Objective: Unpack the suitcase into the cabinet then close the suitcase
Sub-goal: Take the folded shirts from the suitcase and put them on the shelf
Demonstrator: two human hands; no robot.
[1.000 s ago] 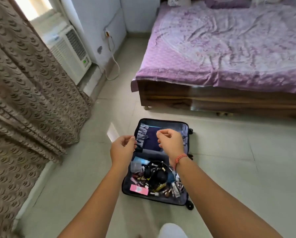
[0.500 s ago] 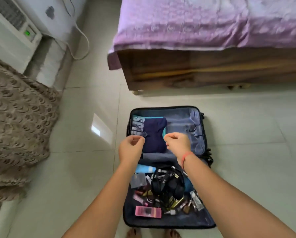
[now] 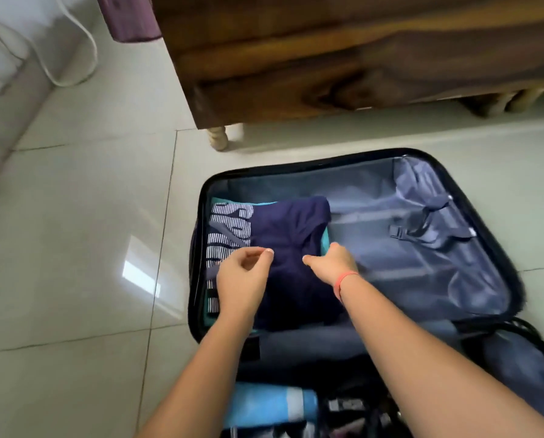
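On pale tiles (image 3: 75, 216) by a wooden bed (image 3: 327, 58), open suitcase (image 3: 296, 163), left hand (image 3: 242, 279), right hand (image 3: 334, 263) over navy shirt (image 3: 289, 229), grips unclear

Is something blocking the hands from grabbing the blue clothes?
Nothing visible blocks them. The left hand and right hand are right above the folded navy clothes. A grey strap crosses only the striped part beside them.

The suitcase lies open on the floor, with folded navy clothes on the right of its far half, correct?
No. In the head view the navy clothes lie on the left of the far half of the open suitcase, not the right.
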